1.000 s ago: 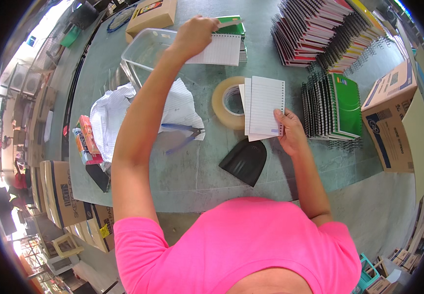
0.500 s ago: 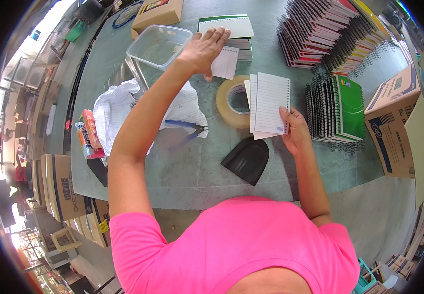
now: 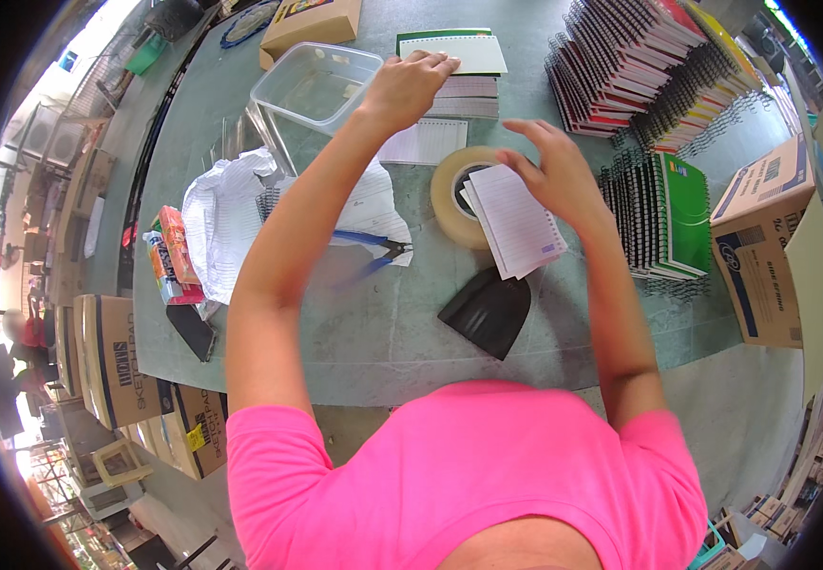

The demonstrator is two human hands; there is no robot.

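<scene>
My left hand (image 3: 410,90) reaches to the far side of the table, fingers stretched over the left edge of a stack of punched paper (image 3: 468,99) topped by a white sheet and a green cover (image 3: 445,34). Its thumb is hidden. Nearer me, my right hand (image 3: 556,180) is open, fingers apart, beside a few loose lined sheets (image 3: 518,226). These sheets lean partly over a roll of clear packing tape (image 3: 448,211) and reach a black curved piece (image 3: 489,313). Another lined sheet (image 3: 430,142) lies in front of the stack.
Spiral notebooks with red covers (image 3: 611,71) and green covers (image 3: 685,214) stand piled on the right, beside an open carton (image 3: 763,256). Leftward are a clear plastic tub (image 3: 312,81), crumpled paper (image 3: 221,223), blue-handled cutters (image 3: 373,242) and a black phone-like slab (image 3: 190,331).
My right hand has let go of the lined sheets and moved up and away. They now lie tilted by the tape. The sheet near the stack has shifted left and nearer me.
</scene>
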